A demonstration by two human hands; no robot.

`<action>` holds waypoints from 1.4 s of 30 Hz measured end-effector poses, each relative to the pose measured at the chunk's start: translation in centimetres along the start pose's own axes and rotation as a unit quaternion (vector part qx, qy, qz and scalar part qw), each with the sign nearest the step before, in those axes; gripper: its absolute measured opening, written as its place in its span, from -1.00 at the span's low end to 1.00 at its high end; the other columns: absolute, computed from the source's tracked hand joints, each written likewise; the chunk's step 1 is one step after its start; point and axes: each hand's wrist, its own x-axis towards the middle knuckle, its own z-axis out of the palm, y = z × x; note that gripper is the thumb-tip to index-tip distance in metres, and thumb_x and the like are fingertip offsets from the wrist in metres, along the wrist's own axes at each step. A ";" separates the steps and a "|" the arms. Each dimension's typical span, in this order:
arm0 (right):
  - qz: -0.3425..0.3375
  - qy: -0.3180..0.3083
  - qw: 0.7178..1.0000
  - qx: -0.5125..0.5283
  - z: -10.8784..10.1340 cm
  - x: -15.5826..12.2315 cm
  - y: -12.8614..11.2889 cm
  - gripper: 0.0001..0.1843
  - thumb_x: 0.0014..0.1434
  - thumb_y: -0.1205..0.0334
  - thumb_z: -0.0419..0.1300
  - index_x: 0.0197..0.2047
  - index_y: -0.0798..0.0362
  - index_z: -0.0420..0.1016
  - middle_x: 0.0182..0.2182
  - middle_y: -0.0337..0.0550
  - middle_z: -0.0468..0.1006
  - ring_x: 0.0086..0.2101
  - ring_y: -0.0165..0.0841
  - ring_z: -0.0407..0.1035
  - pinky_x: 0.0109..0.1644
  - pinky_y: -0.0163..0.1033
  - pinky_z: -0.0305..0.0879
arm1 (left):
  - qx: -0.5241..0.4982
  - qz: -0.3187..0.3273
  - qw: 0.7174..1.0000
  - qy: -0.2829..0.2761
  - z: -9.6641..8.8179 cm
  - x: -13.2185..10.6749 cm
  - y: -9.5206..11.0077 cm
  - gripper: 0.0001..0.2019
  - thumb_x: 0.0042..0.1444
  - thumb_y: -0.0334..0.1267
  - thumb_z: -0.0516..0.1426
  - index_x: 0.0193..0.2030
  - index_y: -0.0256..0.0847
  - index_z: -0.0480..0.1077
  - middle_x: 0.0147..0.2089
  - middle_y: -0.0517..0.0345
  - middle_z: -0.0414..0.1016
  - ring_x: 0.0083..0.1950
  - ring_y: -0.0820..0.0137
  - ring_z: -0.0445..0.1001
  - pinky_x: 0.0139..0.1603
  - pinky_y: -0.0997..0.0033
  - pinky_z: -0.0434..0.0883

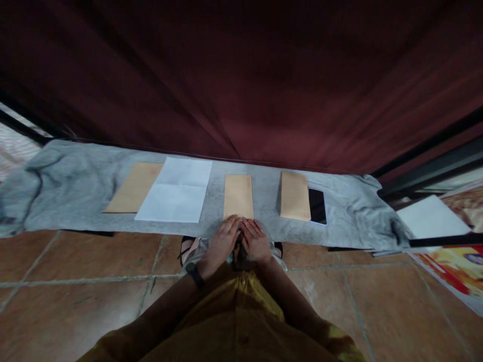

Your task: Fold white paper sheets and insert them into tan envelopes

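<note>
A brown paper envelope (238, 197) lies upright in front of me on the cloth-covered surface. My left hand (225, 237) rests on its near edge, fingers stretched out flat. Beside it my right hand (256, 241) lies flat on the same edge, its fingertips close to those of the left. Neither hand grips anything that I can see. To the right is a thicker brown stack of envelopes (294, 196), partly over a dark-screened phone (317, 207). A creased white sheet of paper (175, 190) lies to the left, overlapping another brown envelope (132, 191).
The grey cloth (75, 186) is rumpled at both ends. A dark red curtain (241, 100) hangs along the far edge. Black metal bars (426, 151) stand at the right, near a white board (433, 216) and a colourful printed box (460, 271). Tiled floor (94, 301) shows below.
</note>
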 end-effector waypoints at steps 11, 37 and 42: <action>0.034 0.027 0.999 0.001 -0.3 -1.2 0.4 -0.51 0.41 0.32 0.01 0.36 0.12 0.37 0.30 0.05 0.41 0.32 -0.18 0.26 0.47 0.08 0.06 | 0.001 -0.003 1.000 -0.018 0.6 -2.1 -0.8 -0.47 0.34 -0.19 0.03 0.41 -0.30 0.27 0.49 -0.19 0.16 0.54 0.11 0.07 0.55 0.03 -0.01; 0.046 0.017 0.995 0.086 -1.5 -0.1 0.9 -0.45 0.51 0.17 -0.22 0.40 0.14 0.29 0.36 0.00 0.34 0.38 -0.26 0.14 0.50 0.08 -0.02 | 0.247 0.150 0.955 -0.067 2.4 0.4 -0.2 -0.38 0.22 -0.44 -0.05 0.44 -0.49 0.15 0.50 -0.25 0.14 0.55 0.18 0.03 0.54 0.05 0.06; 0.021 -0.017 0.996 0.082 -0.8 2.7 0.1 -0.43 0.53 0.16 -0.26 0.38 0.19 0.31 0.35 0.05 0.35 0.38 -0.30 0.12 0.51 0.03 -0.06 | 0.244 0.151 0.952 -0.103 2.6 0.5 -0.6 -0.43 0.18 -0.42 0.05 0.36 -0.46 0.29 0.41 -0.31 0.30 0.49 0.13 0.20 0.52 0.01 0.08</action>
